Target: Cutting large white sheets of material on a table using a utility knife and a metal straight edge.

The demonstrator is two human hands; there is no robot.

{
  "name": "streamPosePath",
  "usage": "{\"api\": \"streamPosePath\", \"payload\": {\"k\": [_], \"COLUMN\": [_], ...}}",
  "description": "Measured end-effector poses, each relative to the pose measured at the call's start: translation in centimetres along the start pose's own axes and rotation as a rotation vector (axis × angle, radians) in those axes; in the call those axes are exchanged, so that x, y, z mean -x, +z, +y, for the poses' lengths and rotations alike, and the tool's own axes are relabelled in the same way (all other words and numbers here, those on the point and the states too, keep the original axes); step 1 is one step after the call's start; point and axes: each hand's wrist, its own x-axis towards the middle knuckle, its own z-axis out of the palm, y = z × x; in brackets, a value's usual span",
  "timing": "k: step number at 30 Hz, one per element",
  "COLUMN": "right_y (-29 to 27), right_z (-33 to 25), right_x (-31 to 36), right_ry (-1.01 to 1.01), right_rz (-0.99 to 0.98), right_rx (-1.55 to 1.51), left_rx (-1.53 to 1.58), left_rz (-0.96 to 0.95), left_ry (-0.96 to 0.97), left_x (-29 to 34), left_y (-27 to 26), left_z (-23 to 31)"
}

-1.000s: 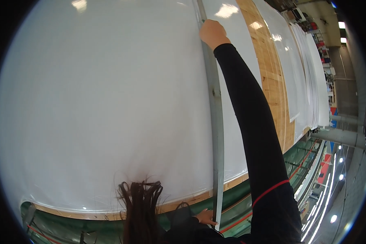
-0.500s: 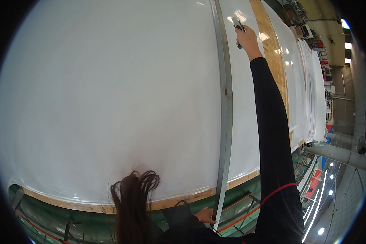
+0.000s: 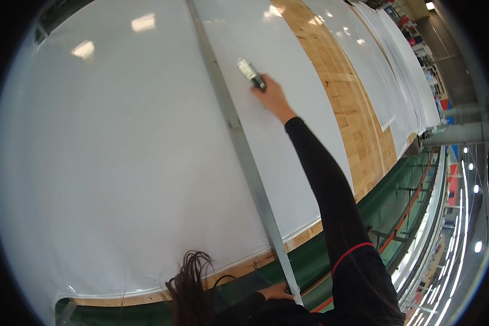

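A long grey metal straightedge (image 3: 243, 152) lies across a broad smooth white sheet (image 3: 130, 141), running from the table's near edge toward the far side. At its near end, which juts past the table edge, my left hand (image 3: 277, 292) is closed on the bar; part of the fingers is hidden. My right arm reaches far over the sheet, to the right of the bar. In my right hand (image 3: 273, 98) is a small hand tool (image 3: 250, 74) with a pale, shiny head and a dark grip, its exact kind unclear. The tool stands apart from the straightedge.
Right of the sheet shows a strip of wooden tabletop (image 3: 345, 92), and beyond it lie stacked white sheets (image 3: 405, 81). A red rail (image 3: 405, 217) and green surface run along the table's near side. Strands of dark hair (image 3: 190, 282) hang in at the bottom.
The view has turned, so the straightedge now slants up to the left. My right hand with the tool has come nearer to me. My left hand stays at the bar's near end.
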Motion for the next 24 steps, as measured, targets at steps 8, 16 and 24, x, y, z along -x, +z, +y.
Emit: {"api": "streamPosePath", "payload": {"k": [8,16,24], "right_y": [-1.0,-2.0,-2.8], "right_z": [1.9,3.9,4.3], "right_x": [5.0,3.8,4.1], "right_ry": [0.232,0.155,0.175], "right_rz": [0.110,0.122,0.196], "right_rx": [-0.300,-0.256,-0.365], "left_rx": [0.020,0.054,-0.111], "left_rz": [0.021,0.030,0.007], "left_ry": [-0.080,-0.097,-0.053], "left_x": [4.0,4.4,3.9], "left_y": [0.1,0.0,0.0], "left_z": [1.5,2.5,1.1]}}
